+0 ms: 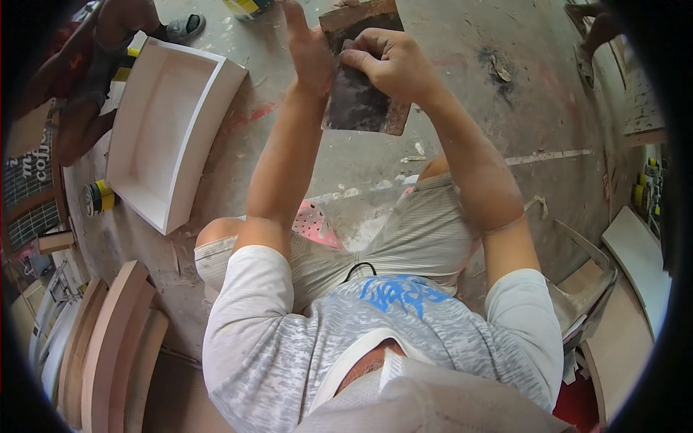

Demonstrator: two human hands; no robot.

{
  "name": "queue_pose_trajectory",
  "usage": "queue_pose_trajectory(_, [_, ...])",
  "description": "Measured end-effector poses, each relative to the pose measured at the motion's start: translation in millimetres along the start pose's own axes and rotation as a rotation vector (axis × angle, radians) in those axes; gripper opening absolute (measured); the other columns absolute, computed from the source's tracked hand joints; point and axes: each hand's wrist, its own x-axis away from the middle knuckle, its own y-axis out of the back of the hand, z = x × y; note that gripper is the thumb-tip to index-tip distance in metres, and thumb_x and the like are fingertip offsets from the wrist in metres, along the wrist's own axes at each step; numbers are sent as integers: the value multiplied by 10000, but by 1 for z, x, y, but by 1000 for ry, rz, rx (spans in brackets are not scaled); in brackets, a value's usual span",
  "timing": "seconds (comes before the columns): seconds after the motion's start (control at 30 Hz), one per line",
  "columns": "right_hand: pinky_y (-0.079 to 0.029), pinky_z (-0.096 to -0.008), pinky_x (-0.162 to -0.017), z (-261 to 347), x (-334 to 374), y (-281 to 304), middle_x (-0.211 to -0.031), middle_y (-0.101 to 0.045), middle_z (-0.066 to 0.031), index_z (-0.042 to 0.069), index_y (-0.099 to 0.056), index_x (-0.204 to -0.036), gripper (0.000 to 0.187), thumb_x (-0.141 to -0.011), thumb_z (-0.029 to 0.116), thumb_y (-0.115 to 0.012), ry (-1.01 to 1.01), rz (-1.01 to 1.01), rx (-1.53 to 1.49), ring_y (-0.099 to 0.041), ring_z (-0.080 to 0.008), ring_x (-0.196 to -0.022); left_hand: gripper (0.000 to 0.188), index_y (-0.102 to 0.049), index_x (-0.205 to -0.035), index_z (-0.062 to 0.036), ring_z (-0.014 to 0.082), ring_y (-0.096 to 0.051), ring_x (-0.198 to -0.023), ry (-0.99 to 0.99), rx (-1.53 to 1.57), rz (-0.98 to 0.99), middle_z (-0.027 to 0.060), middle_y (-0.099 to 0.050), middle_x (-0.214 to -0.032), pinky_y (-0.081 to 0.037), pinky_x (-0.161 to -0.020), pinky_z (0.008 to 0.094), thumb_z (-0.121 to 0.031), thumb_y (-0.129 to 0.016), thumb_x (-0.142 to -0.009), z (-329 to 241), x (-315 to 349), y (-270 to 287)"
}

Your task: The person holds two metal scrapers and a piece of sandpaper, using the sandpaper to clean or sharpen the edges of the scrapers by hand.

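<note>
A dark grey sheet with worn brown edges, apparently sandpaper (359,101), is held up in front of me above the floor. My left hand (312,58) is at its left edge with the thumb up; the other fingers pass behind the sheet, and a fingertip shows over its top edge. Across the dark face, my right hand (393,65) has its fingers curled, thumb and forefinger pinched together against the sheet. What lies behind the sheet is hidden.
A white open box with curved sides (177,137) stands at the left, near another person's leg (86,108) and sandal (185,27). Curved boards (115,353) lean at lower left. A chair-like frame (585,289) and pale panels (639,267) are at right. Another person's foot (585,65) shows at upper right.
</note>
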Motion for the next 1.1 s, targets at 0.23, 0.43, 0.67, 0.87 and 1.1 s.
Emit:
queue_pose_trajectory(0.23, [-487, -294, -646, 6, -7, -2, -752, -674, -110, -28, -665, -905, 323, -846, 288, -637, -145, -60, -345, -618, -149, -677, 469, -574, -1035, -16, 294, -632, -806, -71, 101, -22, 129, -641, -900, -516, -762, 436, -375, -335, -850, -25, -24, 13])
queue_pose_trajectory(0.43, [-482, -309, -668, 28, 4, -19, -803, -668, -132, -53, -645, -959, 359, -883, 293, -586, -354, 22, -341, -605, -152, -696, 391, -571, -1001, -4, 313, -643, -781, -194, 275, -88, 139, -645, -865, -529, -755, 446, -299, -366, -848, -30, -33, 23])
queue_pose_trajectory(0.67, [-473, -292, -598, 31, 8, -37, -793, -641, -103, -105, -618, -926, 362, -903, 255, -588, -466, -42, -644, -588, -156, -675, 387, -577, -995, 17, 303, -645, -813, -209, 357, -91, 149, -654, -884, -524, -770, 426, -274, -407, -804, -24, -33, 26])
queue_pose_trajectory(0.87, [-490, -319, -613, 45, 7, -45, -831, -622, -126, -111, -587, -948, 363, -900, 249, -600, -630, -29, -893, -586, -165, -694, 505, -496, -1138, 35, 300, -558, -1034, -378, 360, -4, 185, -554, -1156, -431, -936, 409, -386, -467, -861, -34, -34, 42])
queue_pose_trajectory(1.1, [-484, -295, -681, 45, 9, -32, -865, -643, -99, -73, -608, -1004, 364, -912, 278, -583, -458, 101, -448, -588, -156, -764, 217, -497, -976, -69, 252, -601, -912, -357, 335, -73, 93, -589, -935, -481, -843, 392, -184, -474, -793, -48, -22, 27])
